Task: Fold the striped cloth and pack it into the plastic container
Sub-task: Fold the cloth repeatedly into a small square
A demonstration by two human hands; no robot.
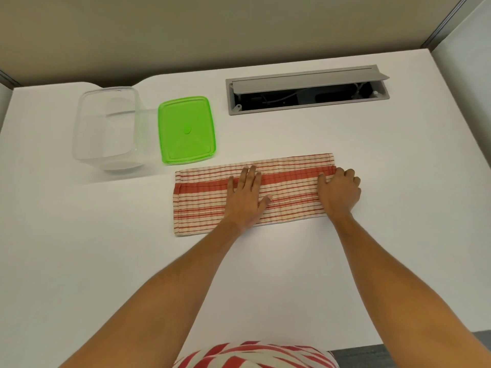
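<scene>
The red-and-cream striped cloth (204, 200) lies on the white table as a long folded strip, running left to right. My left hand (245, 197) rests flat on its middle with fingers spread. My right hand (338, 191) sits at the cloth's right end, fingers curled over the edge; whether it pinches the fabric is unclear. The clear plastic container (109, 128) stands open and empty at the back left, apart from the cloth. Its green lid (186, 130) lies flat beside it on the right.
A grey cable hatch (305, 91) with its flap raised is set into the table at the back right. The table (79, 248) ends at a wall behind and a partition on the right. My striped shirt shows at the bottom edge.
</scene>
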